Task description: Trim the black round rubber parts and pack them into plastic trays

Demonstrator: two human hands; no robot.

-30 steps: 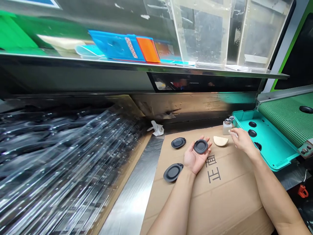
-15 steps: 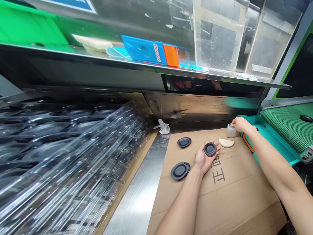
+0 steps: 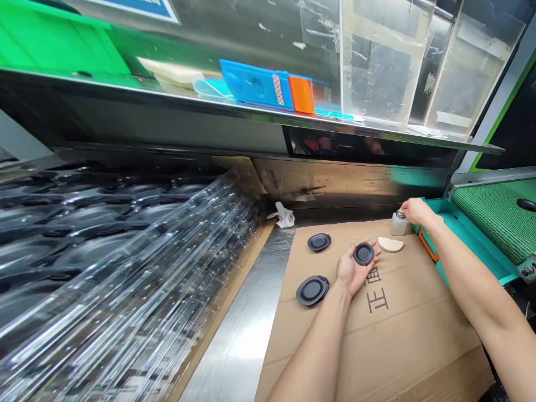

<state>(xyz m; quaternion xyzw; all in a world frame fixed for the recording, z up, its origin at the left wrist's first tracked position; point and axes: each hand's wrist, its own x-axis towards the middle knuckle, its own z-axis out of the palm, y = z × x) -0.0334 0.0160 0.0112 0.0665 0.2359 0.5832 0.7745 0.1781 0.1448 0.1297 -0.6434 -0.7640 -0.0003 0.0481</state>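
My left hand is palm up over the cardboard sheet, holding a black oval part on its fingers. My right hand is at the metal top of a small white bottle, its fingers closed round the top. Between the hands, on the cardboard, is a cream half-round pad. Two more black parts lie to the left of my left hand, one farther back and one nearer, beside the wrist.
Stacked clear plastic trays fill the left side. A crumpled white tissue lies behind the cardboard. At the right are a teal tray and a green belt carrying a black part. A shelf edge crosses above.
The whole view has shifted slightly, with things appearing a little farther right. Both hands keep nearly the same places relative to the black part and the bottle.
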